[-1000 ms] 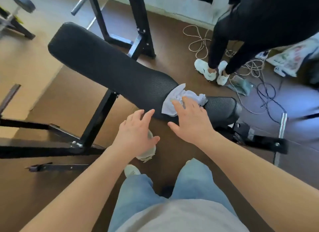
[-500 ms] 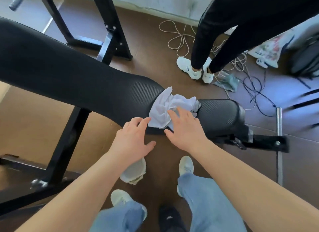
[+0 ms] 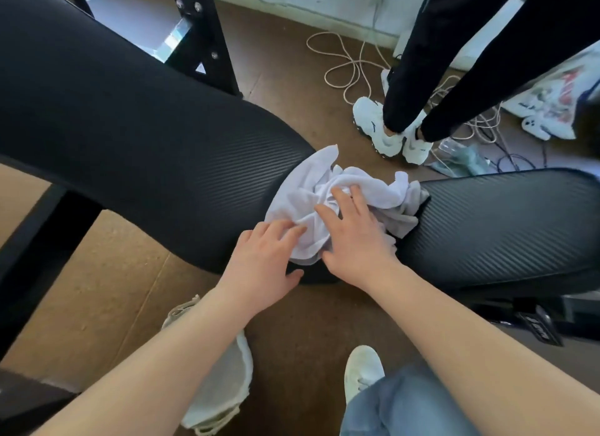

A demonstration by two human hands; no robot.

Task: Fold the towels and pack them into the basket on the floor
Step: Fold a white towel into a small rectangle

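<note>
Where the bench (image 3: 130, 127) splits into 2 black pads, a crumpled white towel (image 3: 311, 202) lies over the gap, its near edge hanging off the rim. The right hand (image 3: 354, 237) presses it with spread fingers. The left hand (image 3: 263, 260) rests relaxed fingers on its left edge, thumb apart. The basket (image 3: 224, 380) sits on the floor under the left forearm.

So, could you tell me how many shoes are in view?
3: two sneakers on the standing person, one white shoe at bottom; others may be hidden.
</note>
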